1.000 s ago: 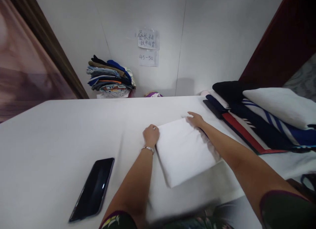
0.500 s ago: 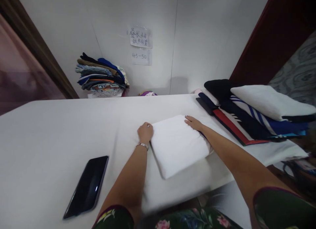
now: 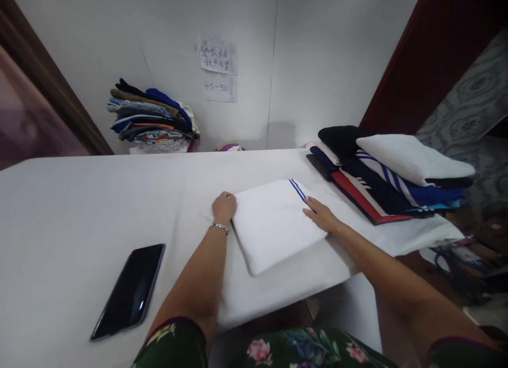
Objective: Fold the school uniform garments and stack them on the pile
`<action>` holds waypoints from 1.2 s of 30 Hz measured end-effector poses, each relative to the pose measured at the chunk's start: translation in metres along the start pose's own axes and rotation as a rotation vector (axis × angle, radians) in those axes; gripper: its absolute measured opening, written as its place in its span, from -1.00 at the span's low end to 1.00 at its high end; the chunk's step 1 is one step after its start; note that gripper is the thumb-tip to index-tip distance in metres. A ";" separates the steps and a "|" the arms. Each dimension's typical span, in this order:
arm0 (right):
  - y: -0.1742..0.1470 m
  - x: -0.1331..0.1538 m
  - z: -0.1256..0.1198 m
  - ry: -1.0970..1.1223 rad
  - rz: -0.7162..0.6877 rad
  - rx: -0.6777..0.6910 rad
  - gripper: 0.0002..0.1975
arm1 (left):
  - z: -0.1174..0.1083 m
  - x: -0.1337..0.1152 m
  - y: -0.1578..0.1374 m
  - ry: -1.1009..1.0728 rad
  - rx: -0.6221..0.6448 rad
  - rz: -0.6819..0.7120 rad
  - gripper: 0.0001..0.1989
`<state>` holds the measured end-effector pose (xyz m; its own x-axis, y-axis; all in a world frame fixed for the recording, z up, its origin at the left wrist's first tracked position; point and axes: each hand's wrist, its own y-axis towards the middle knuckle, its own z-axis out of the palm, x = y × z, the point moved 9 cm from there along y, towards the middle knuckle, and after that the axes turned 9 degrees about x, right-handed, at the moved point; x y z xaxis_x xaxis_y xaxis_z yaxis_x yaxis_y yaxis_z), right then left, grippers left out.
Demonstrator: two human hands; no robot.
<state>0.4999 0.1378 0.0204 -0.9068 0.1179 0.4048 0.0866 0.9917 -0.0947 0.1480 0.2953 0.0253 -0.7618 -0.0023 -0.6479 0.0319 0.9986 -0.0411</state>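
A folded white garment [image 3: 273, 225] lies on the white-covered table in front of me. Two blue stripes run along its far right edge. My left hand [image 3: 224, 206] is closed at the garment's upper left edge, its fingers curled and partly hidden from view. On the right side, my right hand [image 3: 320, 214] rests flat on the fabric beside the stripes, fingers stretched out.
A dark smartphone [image 3: 129, 291] lies at the left on the white table [image 3: 79, 209]. Several folded clothes form a pile [image 3: 381, 182] at the right. Another clothes stack [image 3: 153, 119] stands beyond the far edge, near a wall with handwritten paper signs [image 3: 218, 69].
My right hand has moved from the garment's far right corner down its right side, toward me. The blue stripes now show there. My left hand keeps its place at the left edge.
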 end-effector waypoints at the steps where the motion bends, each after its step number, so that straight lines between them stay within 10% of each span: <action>1: -0.001 -0.001 0.003 0.023 0.000 0.003 -0.35 | 0.000 0.000 0.000 -0.006 -0.001 -0.001 -0.74; 9: -0.006 -0.006 -0.008 0.221 0.029 -0.055 -0.39 | -0.006 -0.001 -0.011 -0.082 -0.012 0.061 -0.67; 24: -0.055 0.054 0.017 -0.156 -0.256 -0.082 -0.49 | -0.004 -0.005 -0.012 -0.099 0.036 0.065 -0.65; 36: -0.046 -0.044 -0.008 0.409 0.121 -0.235 -0.35 | 0.001 0.003 -0.081 -0.366 0.121 0.047 -0.37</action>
<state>0.5395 0.0874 0.0141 -0.6523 0.1970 0.7319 0.3152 0.9487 0.0255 0.1443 0.2144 0.0257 -0.4774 0.0032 -0.8787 0.1545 0.9847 -0.0804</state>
